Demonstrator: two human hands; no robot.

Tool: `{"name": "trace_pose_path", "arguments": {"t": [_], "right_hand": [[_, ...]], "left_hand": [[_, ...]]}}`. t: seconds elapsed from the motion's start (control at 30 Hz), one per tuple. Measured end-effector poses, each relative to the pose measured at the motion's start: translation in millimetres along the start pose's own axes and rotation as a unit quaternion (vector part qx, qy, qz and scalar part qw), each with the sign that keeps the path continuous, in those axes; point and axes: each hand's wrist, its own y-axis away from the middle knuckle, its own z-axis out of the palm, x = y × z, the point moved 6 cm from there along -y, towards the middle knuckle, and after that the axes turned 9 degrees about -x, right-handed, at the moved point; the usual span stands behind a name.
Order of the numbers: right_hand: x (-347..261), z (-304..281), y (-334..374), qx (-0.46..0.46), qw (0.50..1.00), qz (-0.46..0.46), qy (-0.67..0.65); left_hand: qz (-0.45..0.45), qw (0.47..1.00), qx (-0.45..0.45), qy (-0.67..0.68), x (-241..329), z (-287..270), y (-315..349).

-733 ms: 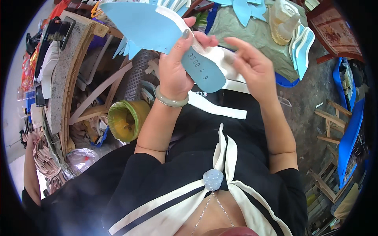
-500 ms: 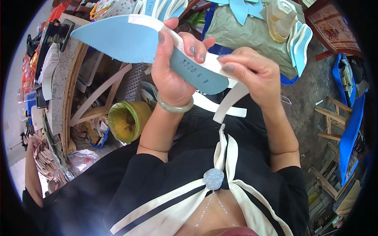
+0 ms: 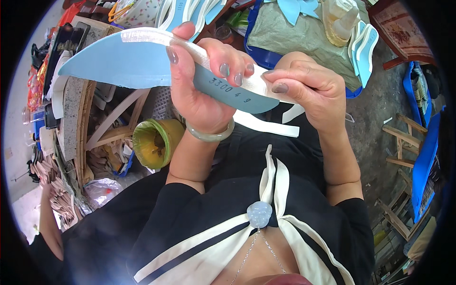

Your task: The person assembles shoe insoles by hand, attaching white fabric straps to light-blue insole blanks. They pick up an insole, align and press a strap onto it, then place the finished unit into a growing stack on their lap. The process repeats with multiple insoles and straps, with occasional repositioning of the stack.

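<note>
My left hand [image 3: 202, 102] is closed around a light blue insole-shaped piece [image 3: 114, 66] with printed marks, raised in front of my chest and tilted. A white strip [image 3: 147, 34] runs along its upper edge, under my left fingers. At the right end of the piece, my right hand [image 3: 318, 92] pinches the white strip between thumb and forefinger. A strip end [image 3: 292, 113] hangs below that hand. Another white strip [image 3: 270, 125] shows beneath the blue piece, over my dark clothes.
Ahead, a cloth-covered work surface [image 3: 285, 40] bears a squeeze bottle [image 3: 346, 24] in a holder and blue pieces with white edges [image 3: 365, 50]. A lined yellow bin [image 3: 164, 142] stands left, beside a wooden bench [image 3: 83, 109]. Another person's arm [image 3: 49, 218] shows at far left.
The blue piece and my left hand have shifted left and slightly down. My right hand has moved slightly right, still pinching, and the strip end hanging from it shows less.
</note>
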Motion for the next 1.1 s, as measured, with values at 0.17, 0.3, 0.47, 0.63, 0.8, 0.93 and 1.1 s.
{"name": "trace_pose_path", "arguments": {"t": [0.17, 0.3, 0.47, 0.63, 0.8, 0.93, 1.1], "right_hand": [[-2.0, 2.7, 1.1, 0.010, 1.000, -0.001, -0.002], [-6.3, 7.5, 6.1, 0.018, 0.997, -0.019, 0.067], [-17.3, 8.1, 4.3, 0.015, 0.995, -0.032, 0.088], [-17.8, 14.2, 10.2, 0.021, 0.996, -0.014, 0.081], [-20.4, 20.6, 10.0, 0.007, 0.988, -0.002, 0.153], [-12.3, 14.2, 11.7, 0.024, 0.966, -0.045, 0.254], [-8.2, -19.1, 2.8, -0.016, 0.942, -0.019, 0.335]], "left_hand": [[-0.022, 0.997, -0.063, -0.041, 3.6, 2.1, -0.7], [-0.031, 0.998, -0.050, -0.027, 3.5, -1.0, -1.0], [-0.021, 0.998, -0.053, -0.006, 8.3, 4.4, -0.3], [-0.026, 0.999, -0.040, -0.019, 9.5, 2.7, 2.2], [0.002, 0.995, 0.016, -0.103, 0.1, -12.5, 15.0], [-0.128, 0.962, 0.063, -0.235, -17.8, -31.7, 18.8], [-0.436, 0.629, -0.186, -0.616, -17.5, -37.7, 53.2]]}}
